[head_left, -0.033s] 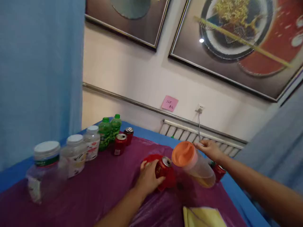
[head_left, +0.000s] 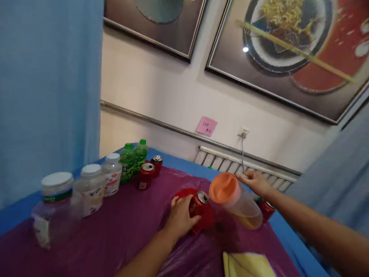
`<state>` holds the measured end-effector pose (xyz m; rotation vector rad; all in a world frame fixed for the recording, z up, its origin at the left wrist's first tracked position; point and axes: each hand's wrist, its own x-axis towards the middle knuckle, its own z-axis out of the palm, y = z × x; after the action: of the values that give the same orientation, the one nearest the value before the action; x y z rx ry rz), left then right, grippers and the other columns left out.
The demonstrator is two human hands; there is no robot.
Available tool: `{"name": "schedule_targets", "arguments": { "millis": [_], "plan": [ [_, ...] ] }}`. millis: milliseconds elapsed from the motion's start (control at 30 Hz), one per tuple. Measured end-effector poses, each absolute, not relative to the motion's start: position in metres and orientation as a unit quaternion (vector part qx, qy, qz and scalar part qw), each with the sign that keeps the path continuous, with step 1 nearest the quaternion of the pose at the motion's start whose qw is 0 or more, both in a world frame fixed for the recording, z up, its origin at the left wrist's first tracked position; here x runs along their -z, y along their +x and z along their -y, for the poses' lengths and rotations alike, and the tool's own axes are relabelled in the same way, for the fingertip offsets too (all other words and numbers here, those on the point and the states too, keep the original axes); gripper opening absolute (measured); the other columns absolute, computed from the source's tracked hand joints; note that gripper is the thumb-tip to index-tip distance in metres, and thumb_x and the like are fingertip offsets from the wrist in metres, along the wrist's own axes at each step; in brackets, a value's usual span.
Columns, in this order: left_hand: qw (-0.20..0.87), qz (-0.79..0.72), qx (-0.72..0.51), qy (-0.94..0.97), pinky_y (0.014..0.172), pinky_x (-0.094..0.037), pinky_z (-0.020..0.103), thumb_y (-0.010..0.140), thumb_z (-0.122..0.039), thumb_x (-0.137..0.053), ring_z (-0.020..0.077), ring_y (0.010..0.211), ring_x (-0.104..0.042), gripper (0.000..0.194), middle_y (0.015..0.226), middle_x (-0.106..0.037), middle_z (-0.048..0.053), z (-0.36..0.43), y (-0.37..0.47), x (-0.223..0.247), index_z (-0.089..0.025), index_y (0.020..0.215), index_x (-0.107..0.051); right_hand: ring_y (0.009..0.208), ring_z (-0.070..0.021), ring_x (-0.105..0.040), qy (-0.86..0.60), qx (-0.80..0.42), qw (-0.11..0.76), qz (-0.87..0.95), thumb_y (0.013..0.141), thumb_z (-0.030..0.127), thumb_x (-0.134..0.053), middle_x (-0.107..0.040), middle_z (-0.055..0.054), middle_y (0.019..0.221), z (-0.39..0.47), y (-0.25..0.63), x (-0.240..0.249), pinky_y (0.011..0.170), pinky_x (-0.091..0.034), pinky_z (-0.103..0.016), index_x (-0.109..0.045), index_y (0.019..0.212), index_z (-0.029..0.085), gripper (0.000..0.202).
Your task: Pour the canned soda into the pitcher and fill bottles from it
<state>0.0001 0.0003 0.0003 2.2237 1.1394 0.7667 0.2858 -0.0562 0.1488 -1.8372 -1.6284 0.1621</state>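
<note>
My left hand (head_left: pixel 181 216) is closed around a red drink can (head_left: pixel 197 204), which stands tilted over a red dish (head_left: pixel 208 220) on the purple cover. To its right, my right hand (head_left: pixel 255 182) grips the handle side of a clear plastic pitcher (head_left: pixel 245 207) with an orange lid (head_left: pixel 223 187). The pitcher leans with its lid towards the can, and some yellowish liquid lies in its lower end. Lid and can rim are close but appear apart. Behind the pitcher, another red can (head_left: pixel 266 210) is partly hidden.
On the left stand clear jars with white lids (head_left: pixel 57 181), two green bottles (head_left: pixel 127 163) and two more red cans (head_left: pixel 146 176). A folded yellow cloth (head_left: pixel 248 264) lies at the front edge. Behind the table are a radiator (head_left: pixel 221 157) and a wall socket (head_left: pixel 243 132).
</note>
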Motion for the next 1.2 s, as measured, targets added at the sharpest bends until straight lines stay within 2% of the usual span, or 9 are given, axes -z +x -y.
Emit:
{"name": "schedule_targets", "arguments": {
  "millis": [300,933,1067,1200],
  "plan": [
    [0.252,-0.415,-0.296,0.823,0.122,-0.023,0.053,0.071,-0.034,-0.081,0.0336,0.127,-0.061,0.067,0.132,-0.07,0.011,-0.003,0.001,0.003,-0.021,0.133,-0.059,0.054,-0.0102,-0.017,-0.697,-0.079,0.357,0.617,0.075,0.069,-0.058,-0.018,0.006,0.058,0.057,0.286,-0.147,0.051,-0.013,-0.029,-0.023,0.054,0.027,0.059],
    [0.253,-0.413,-0.309,0.818,0.121,-0.025,0.056,0.07,-0.034,-0.082,0.0343,0.127,-0.062,0.065,0.131,-0.071,0.011,-0.003,0.002,0.004,-0.023,0.13,-0.061,0.05,-0.0096,-0.019,-0.696,-0.093,0.383,0.601,0.078,0.065,-0.063,-0.021,0.007,0.053,0.053,0.296,-0.125,0.046,-0.016,-0.027,-0.027,0.053,0.027,0.058],
    [0.254,-0.414,-0.311,0.817,0.121,-0.024,0.055,0.07,-0.035,-0.082,0.0334,0.126,-0.062,0.064,0.13,-0.072,0.011,-0.004,0.002,0.003,-0.023,0.13,-0.061,0.048,-0.0097,-0.021,-0.695,-0.108,0.427,0.568,0.074,0.068,-0.065,-0.025,0.007,0.05,0.054,0.296,-0.112,0.045,-0.019,-0.026,-0.03,0.05,0.026,0.06],
    [0.255,-0.421,-0.311,0.813,0.121,-0.024,0.053,0.07,-0.036,-0.083,0.0331,0.126,-0.061,0.065,0.13,-0.072,0.011,-0.005,0.002,0.003,-0.022,0.13,-0.06,0.045,-0.011,-0.029,-0.69,-0.138,0.498,0.507,0.073,0.071,-0.065,-0.033,0.006,0.046,0.059,0.3,-0.095,0.045,-0.026,-0.026,-0.038,0.049,0.025,0.058]
  ]
}}
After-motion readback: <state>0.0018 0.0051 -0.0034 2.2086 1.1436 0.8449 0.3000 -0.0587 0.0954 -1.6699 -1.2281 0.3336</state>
